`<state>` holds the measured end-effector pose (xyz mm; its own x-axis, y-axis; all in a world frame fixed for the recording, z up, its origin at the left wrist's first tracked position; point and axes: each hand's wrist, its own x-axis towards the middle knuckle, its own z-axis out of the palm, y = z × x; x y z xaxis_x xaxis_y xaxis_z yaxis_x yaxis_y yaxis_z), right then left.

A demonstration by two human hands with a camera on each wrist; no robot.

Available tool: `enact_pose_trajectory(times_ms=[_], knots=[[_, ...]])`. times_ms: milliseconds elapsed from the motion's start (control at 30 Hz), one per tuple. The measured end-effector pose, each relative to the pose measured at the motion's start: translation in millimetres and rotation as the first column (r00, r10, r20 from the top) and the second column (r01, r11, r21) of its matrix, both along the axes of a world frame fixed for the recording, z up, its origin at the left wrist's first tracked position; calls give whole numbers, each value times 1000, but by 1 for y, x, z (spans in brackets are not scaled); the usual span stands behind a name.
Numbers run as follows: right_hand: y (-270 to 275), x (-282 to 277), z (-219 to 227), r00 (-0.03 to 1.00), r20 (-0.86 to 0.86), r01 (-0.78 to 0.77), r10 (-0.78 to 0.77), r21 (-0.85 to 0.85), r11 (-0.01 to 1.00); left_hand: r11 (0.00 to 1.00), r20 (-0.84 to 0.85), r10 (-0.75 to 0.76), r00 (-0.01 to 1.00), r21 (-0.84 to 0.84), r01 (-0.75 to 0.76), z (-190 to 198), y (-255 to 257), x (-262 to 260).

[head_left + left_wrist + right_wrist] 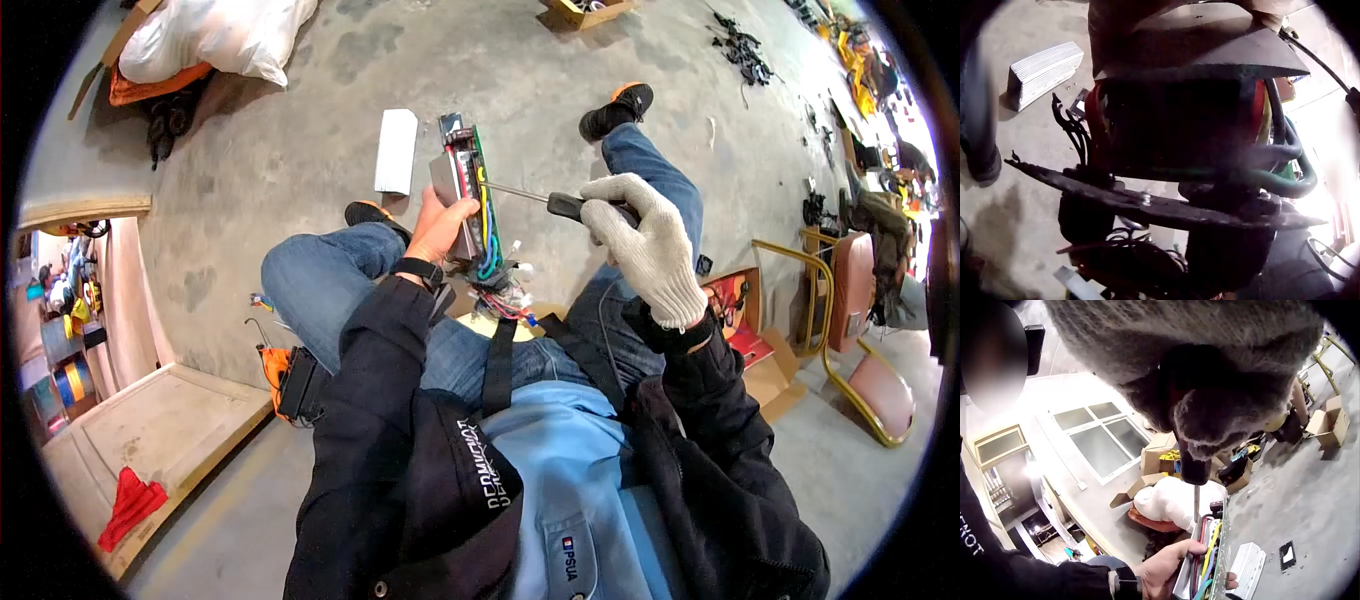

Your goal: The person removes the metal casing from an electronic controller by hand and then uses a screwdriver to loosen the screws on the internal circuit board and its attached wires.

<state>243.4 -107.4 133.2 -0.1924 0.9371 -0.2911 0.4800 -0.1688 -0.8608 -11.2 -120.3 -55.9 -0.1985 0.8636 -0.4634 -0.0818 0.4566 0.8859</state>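
Note:
My bare left hand (437, 228) grips an electronic module (447, 180) made of a grey metal plate, a circuit board and red, yellow, blue and green wires. In the right wrist view, the left thumb (1191, 547) lies on one side of the module and a fingertip shows past the other. My right hand (645, 240), in a pale knitted glove, holds a screwdriver (567, 206) by its black handle. Its thin metal shaft (1197, 503) reaches the wired side of the module. Loose wires and connectors (505, 300) hang from the module's near end.
A white finned metal block (396, 152) stands on the concrete floor beyond my left hand. A cardboard box (775, 385) and a gold-framed chair (850, 300) are at right. A wooden board (190, 400) with a red cloth (132, 508) is at left; a white sack (215, 40) lies behind.

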Motion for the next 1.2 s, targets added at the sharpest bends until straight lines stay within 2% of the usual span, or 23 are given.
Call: enact_pose_trajectory(times_ms=[67,133,167,233,267,367,400,433,500,567,633,667,900,1200], knots=[[3,0,-3,1000,-19,-12,13,59,998,1000,1,-20,1000,11,20,-9,1,-6],[7,5,-11,984,131,-159,118,367,916,1000,7,-23,1000,-10,23,-5,1,-5],[8,6,-10,984,131,-160,119,367,916,1000,8,-23,1000,-10,23,-3,2,-3],[8,4,-5,998,-57,1,12,208,978,1000,-37,-13,999,11,14,-3,1,-2],[7,2,5,995,-80,71,-64,97,993,1000,-36,-11,999,11,12,-2,0,-1],[6,1,13,993,-39,117,-116,46,992,1000,-79,-19,997,3,19,0,0,-1],[6,2,3,995,-59,89,-81,147,985,1000,-74,-24,997,-1,24,2,1,-1],[6,3,-4,995,-60,88,-80,147,985,1000,-70,-29,997,-6,28,3,1,-1],[5,2,-12,999,-31,43,-37,256,966,999,-80,-35,996,-3,34,-2,2,-1],[4,-3,-8,1000,-10,20,-18,272,962,999,-88,-43,995,-1,43,-7,1,-1],[5,-6,-11,996,67,-75,53,395,915,998,-68,-63,996,-5,62,-5,0,0],[6,-8,-15,997,53,-73,56,416,906,998,-67,-64,996,-7,63,-5,0,0],[9,-19,-26,992,70,-124,103,509,852,997,-19,-73,997,2,73,-18,0,-3],[10,-22,-37,985,117,-169,125,517,839,995,-18,-94,995,-22,94,-14,2,-3]])
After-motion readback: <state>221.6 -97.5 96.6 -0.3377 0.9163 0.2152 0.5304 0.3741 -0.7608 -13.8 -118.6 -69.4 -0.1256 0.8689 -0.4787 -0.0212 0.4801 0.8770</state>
